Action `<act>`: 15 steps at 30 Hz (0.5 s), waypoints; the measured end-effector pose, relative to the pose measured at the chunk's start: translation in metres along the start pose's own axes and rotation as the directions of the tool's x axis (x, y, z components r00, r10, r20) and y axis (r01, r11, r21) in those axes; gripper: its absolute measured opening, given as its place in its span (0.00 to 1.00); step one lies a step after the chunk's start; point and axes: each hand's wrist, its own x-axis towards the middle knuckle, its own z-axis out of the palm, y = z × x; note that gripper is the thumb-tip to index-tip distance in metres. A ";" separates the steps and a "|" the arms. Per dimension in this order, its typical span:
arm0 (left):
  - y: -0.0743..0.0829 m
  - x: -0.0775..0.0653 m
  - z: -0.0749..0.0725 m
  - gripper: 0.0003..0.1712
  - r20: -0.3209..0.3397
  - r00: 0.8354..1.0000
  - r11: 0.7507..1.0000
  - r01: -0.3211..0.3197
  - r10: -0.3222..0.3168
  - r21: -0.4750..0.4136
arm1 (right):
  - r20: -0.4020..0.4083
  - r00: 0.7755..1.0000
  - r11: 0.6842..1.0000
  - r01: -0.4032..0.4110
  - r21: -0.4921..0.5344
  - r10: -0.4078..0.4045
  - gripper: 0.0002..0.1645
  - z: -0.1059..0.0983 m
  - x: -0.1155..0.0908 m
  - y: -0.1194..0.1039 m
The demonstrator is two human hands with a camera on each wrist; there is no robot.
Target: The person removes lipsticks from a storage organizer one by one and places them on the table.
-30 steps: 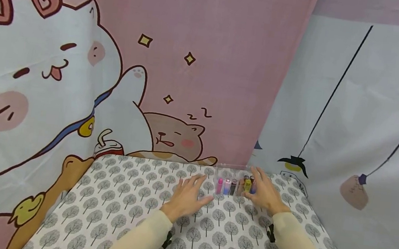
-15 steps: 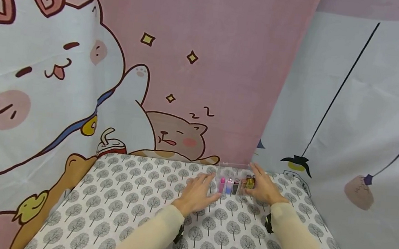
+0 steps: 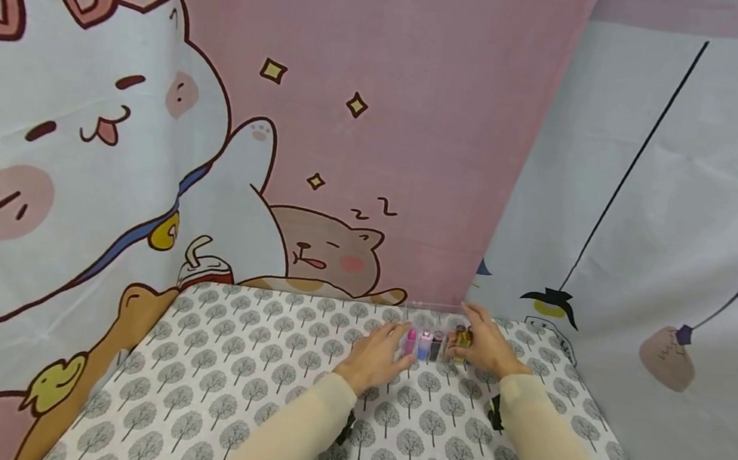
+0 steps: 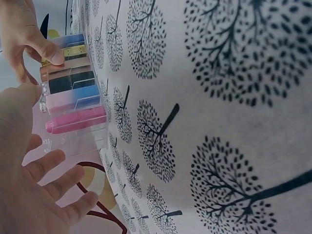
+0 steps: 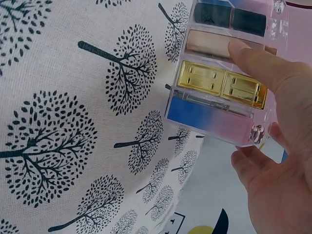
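Observation:
A clear plastic lipstick organizer (image 4: 92,135) stands upright at the far side of the table, with several tubes side by side in its slots. Among these are a pink lipstick (image 4: 78,120), a black one (image 5: 212,14), a beige one (image 5: 207,45), a gold one (image 5: 200,78) and a blue-to-pink one (image 5: 209,117). My right hand (image 3: 489,345) grips the right part of the organizer, thumb across the front over the beige tube, other fingers behind. Beside the left end is my left hand (image 3: 371,355), fingers spread loosely, thumb near the organizer's top edge.
A white cloth (image 3: 241,390) printed with grey trees covers the table. Cartoon curtains (image 3: 376,49) hang right behind the table's far edge, and a white curtain (image 3: 705,223) runs along the right side.
My left hand has moved right, up to the organizer's left end. The right hand has closed in on its right part, thumb at the front. The head view has shifted slightly.

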 end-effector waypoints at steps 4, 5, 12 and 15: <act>-0.001 0.002 0.000 0.41 0.010 1.000 1.000 0.002 -0.002 0.011 | 0.000 1.000 1.000 -0.005 0.012 0.005 0.71 0.001 -0.001 -0.001; -0.001 0.002 0.000 0.40 0.012 1.000 1.000 0.005 -0.005 0.013 | 0.002 1.000 1.000 -0.004 0.013 0.004 0.71 0.002 -0.001 -0.002; -0.004 -0.001 -0.003 0.37 -0.007 1.000 0.999 0.018 -0.018 0.027 | 0.019 1.000 1.000 -0.003 0.007 0.003 0.70 0.000 -0.006 -0.007; -0.006 -0.001 -0.003 0.36 -0.019 1.000 0.999 0.015 -0.015 0.040 | 0.037 0.999 1.000 0.001 0.005 -0.001 0.69 -0.002 -0.009 -0.008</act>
